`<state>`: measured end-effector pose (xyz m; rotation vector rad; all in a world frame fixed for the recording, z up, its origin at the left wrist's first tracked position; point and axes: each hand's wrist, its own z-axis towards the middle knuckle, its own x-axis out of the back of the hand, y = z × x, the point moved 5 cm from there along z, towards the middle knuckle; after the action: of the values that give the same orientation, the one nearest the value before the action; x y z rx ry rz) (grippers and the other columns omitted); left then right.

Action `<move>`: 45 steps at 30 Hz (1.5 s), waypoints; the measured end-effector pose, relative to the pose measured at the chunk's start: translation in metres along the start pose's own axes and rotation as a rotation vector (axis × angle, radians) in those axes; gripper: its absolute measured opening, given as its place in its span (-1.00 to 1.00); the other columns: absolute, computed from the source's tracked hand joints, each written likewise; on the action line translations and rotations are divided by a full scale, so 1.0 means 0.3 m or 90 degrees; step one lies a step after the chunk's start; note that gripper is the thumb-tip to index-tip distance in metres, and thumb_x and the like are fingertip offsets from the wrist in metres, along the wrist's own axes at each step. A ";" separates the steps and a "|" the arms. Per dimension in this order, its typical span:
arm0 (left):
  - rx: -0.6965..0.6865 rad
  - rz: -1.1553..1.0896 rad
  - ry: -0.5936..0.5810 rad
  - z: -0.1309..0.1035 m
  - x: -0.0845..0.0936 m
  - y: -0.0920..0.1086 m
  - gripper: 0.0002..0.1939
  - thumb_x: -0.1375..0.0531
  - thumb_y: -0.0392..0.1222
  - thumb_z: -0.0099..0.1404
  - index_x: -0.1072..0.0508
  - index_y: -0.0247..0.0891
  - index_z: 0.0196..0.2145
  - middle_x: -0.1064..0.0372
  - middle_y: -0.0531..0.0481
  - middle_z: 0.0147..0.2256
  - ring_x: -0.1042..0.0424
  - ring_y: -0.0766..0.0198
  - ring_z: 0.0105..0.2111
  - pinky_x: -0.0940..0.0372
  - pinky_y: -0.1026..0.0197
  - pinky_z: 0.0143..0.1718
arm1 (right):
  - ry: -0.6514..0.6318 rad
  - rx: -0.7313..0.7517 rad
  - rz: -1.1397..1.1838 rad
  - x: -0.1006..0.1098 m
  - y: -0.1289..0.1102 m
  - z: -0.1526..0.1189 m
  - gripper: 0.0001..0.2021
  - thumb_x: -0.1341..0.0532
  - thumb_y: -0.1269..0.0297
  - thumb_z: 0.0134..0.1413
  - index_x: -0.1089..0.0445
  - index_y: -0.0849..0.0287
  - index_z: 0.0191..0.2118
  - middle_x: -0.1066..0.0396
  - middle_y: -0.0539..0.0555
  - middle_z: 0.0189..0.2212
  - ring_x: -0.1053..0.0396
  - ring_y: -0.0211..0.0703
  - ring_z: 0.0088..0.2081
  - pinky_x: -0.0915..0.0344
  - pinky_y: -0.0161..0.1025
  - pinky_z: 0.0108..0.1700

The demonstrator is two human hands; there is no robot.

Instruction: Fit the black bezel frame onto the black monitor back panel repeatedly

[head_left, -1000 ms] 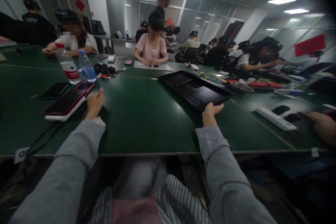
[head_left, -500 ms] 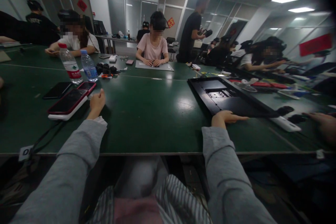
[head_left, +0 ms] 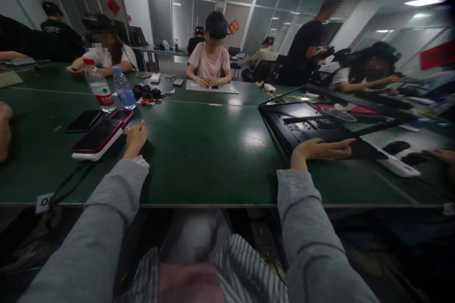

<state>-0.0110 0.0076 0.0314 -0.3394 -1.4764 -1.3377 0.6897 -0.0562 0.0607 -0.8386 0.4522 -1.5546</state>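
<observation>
My left hand [head_left: 136,138] rests on the green table with its fingers curled and thumb up. The inside of that hand is hidden, so I cannot make out what it holds, if anything. Just left of it, two phones [head_left: 95,135] in dark red cases lie on a white block. My right hand [head_left: 322,150] is at the near side of a thin black frame [head_left: 384,125], its fingers stretched along the bar. The frame is tilted up on the right, apart from a flat black panel [head_left: 307,125] with a cut-out under it.
Two plastic bottles [head_left: 100,90] and a dark phone [head_left: 84,121] stand or lie at the left. A white power strip [head_left: 400,165] is right of the panel. Another person's hand [head_left: 4,128] shows at the left edge. A person in pink [head_left: 209,64] sits opposite.
The thin black frame has come up off the panel, its right side higher. My right hand has risen slightly with it. My left hand stays put. A standing person moved right.
</observation>
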 end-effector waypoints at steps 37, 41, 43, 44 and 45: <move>-0.179 0.046 -0.034 -0.044 -0.035 0.081 -0.54 -0.03 0.00 0.52 -0.62 -0.31 0.03 -0.56 -0.35 0.01 -0.52 -0.13 0.04 -0.34 0.01 0.04 | -0.575 0.132 0.007 -0.369 -0.204 -0.274 -0.45 -0.19 0.27 0.14 -0.45 0.36 0.23 -0.60 0.30 -0.17 -0.55 0.15 -0.07 -0.42 0.01 0.09; -0.162 0.109 -0.028 -0.054 -0.025 0.078 -0.49 -0.03 0.05 0.50 -0.66 -0.28 0.05 -0.52 -0.36 0.01 -0.48 -0.17 0.03 -0.35 -0.01 0.00 | -0.615 0.115 0.071 -0.415 -0.182 -0.270 -0.45 -0.20 0.32 0.07 -0.48 0.32 0.20 -0.59 0.24 -0.13 -0.54 0.09 -0.08 -0.44 0.02 0.09; -0.165 0.123 -0.021 -0.059 -0.023 0.081 -0.47 -0.02 0.05 0.51 -0.65 -0.27 0.10 -0.50 -0.37 0.02 -0.47 -0.18 0.04 -0.35 -0.03 0.01 | -0.618 0.139 0.078 -0.422 -0.184 -0.269 -0.47 -0.18 0.35 0.10 -0.49 0.33 0.20 -0.57 0.28 -0.04 -0.52 0.08 -0.02 -0.42 0.01 0.15; -0.168 0.131 -0.028 -0.061 -0.025 0.082 -0.47 -0.02 0.04 0.51 -0.65 -0.28 0.11 -0.49 -0.38 0.03 -0.46 -0.19 0.04 -0.35 -0.03 0.01 | -0.614 0.158 0.059 -0.422 -0.185 -0.270 -0.48 -0.17 0.36 0.12 -0.50 0.34 0.20 -0.55 0.31 0.00 -0.50 0.09 0.03 -0.39 0.02 0.18; -0.173 0.140 -0.038 -0.063 -0.029 0.083 -0.47 -0.03 0.04 0.51 -0.64 -0.29 0.13 -0.48 -0.39 0.03 -0.46 -0.20 0.05 -0.35 -0.04 0.01 | -0.605 0.178 0.028 -0.419 -0.186 -0.272 -0.49 -0.16 0.36 0.14 -0.51 0.35 0.19 -0.52 0.33 0.03 -0.47 0.11 0.07 -0.37 0.04 0.22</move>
<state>0.0212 0.0035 0.0342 -0.7012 -1.2650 -1.3588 0.5903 0.0605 0.0151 -1.2090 -0.4237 -0.9842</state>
